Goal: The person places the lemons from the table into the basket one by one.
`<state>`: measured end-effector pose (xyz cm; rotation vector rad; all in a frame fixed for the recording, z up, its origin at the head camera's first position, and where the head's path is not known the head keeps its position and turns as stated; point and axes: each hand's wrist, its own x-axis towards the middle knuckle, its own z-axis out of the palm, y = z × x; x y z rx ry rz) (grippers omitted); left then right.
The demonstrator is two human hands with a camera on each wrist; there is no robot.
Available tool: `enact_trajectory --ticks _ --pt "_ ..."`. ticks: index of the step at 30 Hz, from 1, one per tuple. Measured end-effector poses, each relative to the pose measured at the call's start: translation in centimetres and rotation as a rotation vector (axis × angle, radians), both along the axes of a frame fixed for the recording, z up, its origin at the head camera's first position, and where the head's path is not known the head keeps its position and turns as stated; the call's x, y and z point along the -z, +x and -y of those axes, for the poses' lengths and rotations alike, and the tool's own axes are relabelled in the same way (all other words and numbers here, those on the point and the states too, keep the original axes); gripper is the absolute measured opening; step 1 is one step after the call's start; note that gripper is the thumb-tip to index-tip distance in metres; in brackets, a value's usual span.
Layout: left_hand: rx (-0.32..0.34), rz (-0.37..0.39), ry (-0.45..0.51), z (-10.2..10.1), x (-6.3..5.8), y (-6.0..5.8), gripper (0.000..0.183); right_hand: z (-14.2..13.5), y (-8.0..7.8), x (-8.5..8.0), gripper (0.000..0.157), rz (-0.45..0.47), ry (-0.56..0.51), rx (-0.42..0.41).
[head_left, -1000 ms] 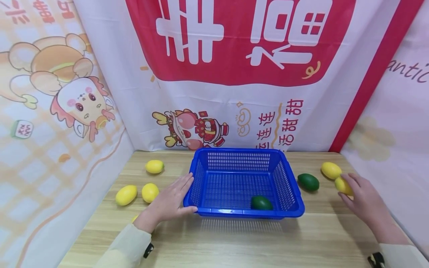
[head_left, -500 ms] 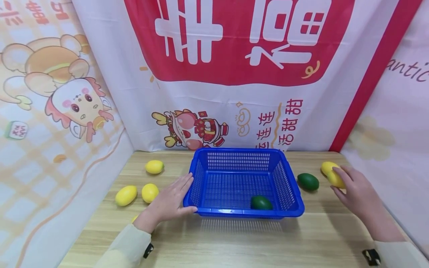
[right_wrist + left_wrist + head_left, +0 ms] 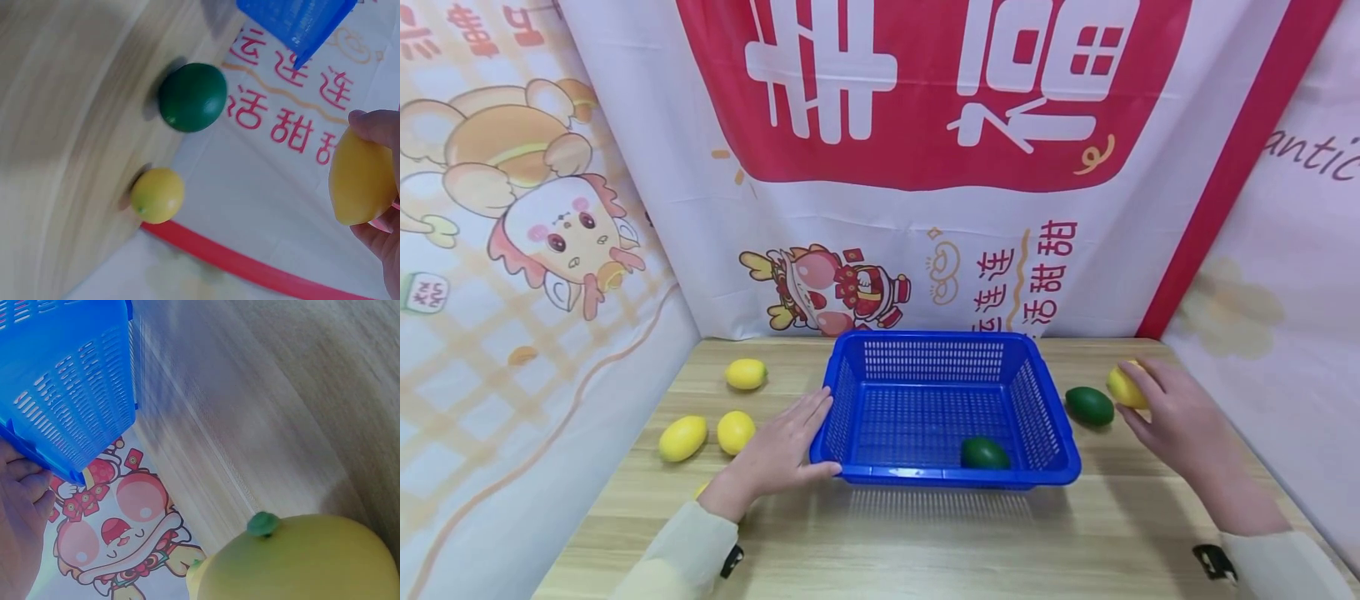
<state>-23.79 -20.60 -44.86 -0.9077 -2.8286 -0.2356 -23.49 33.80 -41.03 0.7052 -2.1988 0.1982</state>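
Note:
My right hand (image 3: 1180, 417) pinches a yellow lemon (image 3: 1126, 387) between thumb and fingers at the table's right side; the right wrist view shows this lemon (image 3: 362, 178) raised. Another lemon (image 3: 157, 195) lies on the table there, hidden in the head view. Left of my right hand lies a dark green lime (image 3: 1090, 407). A blue plastic basket (image 3: 947, 477) stands in the middle with one green lime (image 3: 985, 454) inside, near its front right. My left hand (image 3: 782, 446) rests against the basket's left front corner, fingers extended along the rim and thumb at the front edge.
On the left lie several lemons, among them one at the back (image 3: 746, 374), one at the far left (image 3: 682, 438) and one beside my hand (image 3: 736, 432). Another is mostly covered by my left wrist. Printed cloth (image 3: 715, 250) encloses the wooden table (image 3: 925, 550).
My right hand has moved left and slightly back with the lemon, passing over the one on the table, toward the green lime. My left hand and the basket have stayed put.

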Motion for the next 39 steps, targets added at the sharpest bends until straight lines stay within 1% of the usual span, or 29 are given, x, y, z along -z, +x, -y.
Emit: enact_trajectory --ticks 2,3,6,7,8,15,21,24,29,31,35,39 --pt "0.000 -0.003 0.004 0.0 0.0 0.0 0.097 0.6 0.0 -0.3 0.048 0.000 0.007 -0.010" --pt "0.000 -0.005 0.002 0.0 0.0 0.0 0.097 0.9 0.0 -0.4 0.049 0.007 0.010 -0.012" --pt "0.004 -0.013 0.008 0.0 0.0 0.0 0.097 2.0 0.0 -0.8 0.070 0.026 0.014 -0.018" --pt "0.005 -0.015 0.008 0.0 0.0 0.0 0.097 2.4 0.0 -0.9 0.074 0.030 0.013 -0.024" --pt "0.006 -0.016 0.006 0.1 0.1 0.0 0.097 2.7 0.0 -1.0 0.075 0.036 0.016 -0.027" --pt "0.012 -0.018 0.004 0.1 0.2 0.1 0.098 4.9 -0.3 -1.3 0.069 0.034 0.025 -0.092" --pt "0.013 -0.017 0.003 0.1 0.2 0.1 0.097 6.5 -0.5 -1.3 0.065 0.066 0.031 -0.138" --pt "0.012 -0.014 0.003 0.1 0.2 0.0 0.097 7.4 -0.7 -1.2 0.067 0.083 0.027 -0.163" --pt "0.006 -0.013 -0.001 0.1 0.3 -0.1 0.098 9.1 -1.0 -0.9 0.066 0.090 0.039 -0.168" --pt "0.007 -0.016 -0.002 0.1 0.3 -0.1 0.098 9.7 -1.0 -0.9 0.065 0.105 0.047 -0.155" --pt "0.010 -0.020 0.000 0.0 0.3 0.0 0.098 10.9 -1.2 -0.6 0.065 0.143 0.045 -0.154" --pt "0.009 -0.026 0.008 0.1 0.3 0.1 0.098 12.0 -1.7 -0.2 0.062 0.153 0.037 -0.186"
